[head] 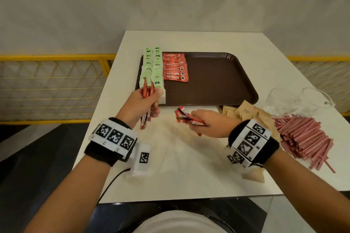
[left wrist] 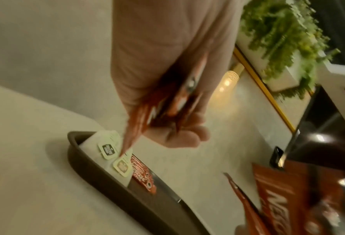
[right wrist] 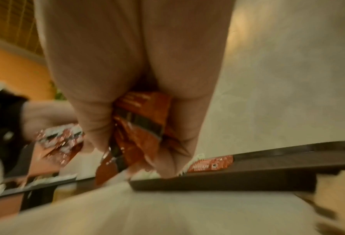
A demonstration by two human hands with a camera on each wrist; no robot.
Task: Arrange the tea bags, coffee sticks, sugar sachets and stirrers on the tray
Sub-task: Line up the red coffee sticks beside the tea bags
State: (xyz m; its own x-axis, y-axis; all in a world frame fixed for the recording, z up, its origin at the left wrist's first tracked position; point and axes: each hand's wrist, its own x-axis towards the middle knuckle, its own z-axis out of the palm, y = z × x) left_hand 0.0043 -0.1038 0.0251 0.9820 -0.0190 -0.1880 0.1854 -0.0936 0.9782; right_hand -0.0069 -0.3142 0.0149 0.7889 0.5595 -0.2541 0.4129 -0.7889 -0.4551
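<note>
Behind us a pale wall and a yellow mesh railing (head: 53, 81) frame the white table (head: 189, 166), whose far half carries the brown tray (head: 217, 81).

Our left hand (head: 144, 102) is clenched round a small sheaf of red coffee sticks (head: 146, 100), held near upright over the tray's near left corner, their tops just in front of the tea bags (head: 151, 68). Our right hand (head: 206, 123) grasps a looser, fanned bunch of the same sticks (head: 186, 117) above the table, just short of the tray's near edge.

The relation that matters, as we judge it: the coffee row (head: 175, 68) already laid lies ahead of both hands, beside the tea bags in the tray's far left part, each stick running left to right. The left hand's sheaf stands roughly crosswise to that, so it must turn flat before joining the row. The left hand is nearer the row's near end; the right is closer to the bare middle of the tray.

Further out, along the table's right edge, brown sugar sachets (head: 248, 113) lie just off the tray's near right corner, the pink stirrers (head: 303, 138) are heaped beyond them, and two glass cups (head: 295, 100) sit past the tray. In the left wrist view a green plant (left wrist: 284, 39) hangs blurred.
</note>
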